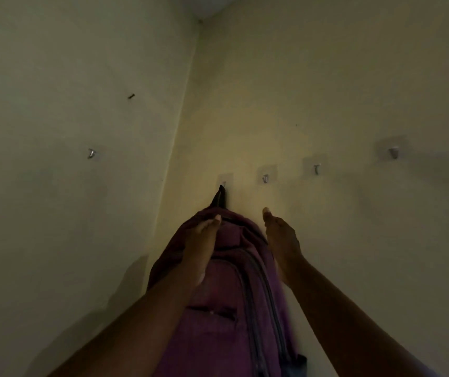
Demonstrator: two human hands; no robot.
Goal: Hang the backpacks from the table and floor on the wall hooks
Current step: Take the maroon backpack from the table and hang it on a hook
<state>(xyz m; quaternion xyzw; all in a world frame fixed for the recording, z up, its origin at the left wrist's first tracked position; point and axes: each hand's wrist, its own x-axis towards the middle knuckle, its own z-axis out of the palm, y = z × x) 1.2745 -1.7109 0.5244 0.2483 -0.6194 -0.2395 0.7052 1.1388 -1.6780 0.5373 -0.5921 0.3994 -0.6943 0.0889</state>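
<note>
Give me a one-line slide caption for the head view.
Purple backpack hangs by its loop from the leftmost hook; left hand rests on it, right hand beside it.

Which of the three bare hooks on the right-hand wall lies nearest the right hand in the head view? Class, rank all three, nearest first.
Measured from the right hand:
1. Near hook, just above the hand and right of the purple backpack.
2. Middle hook, further right along the wall.
3. Far hook, rightmost and highest in the picture.
</note>
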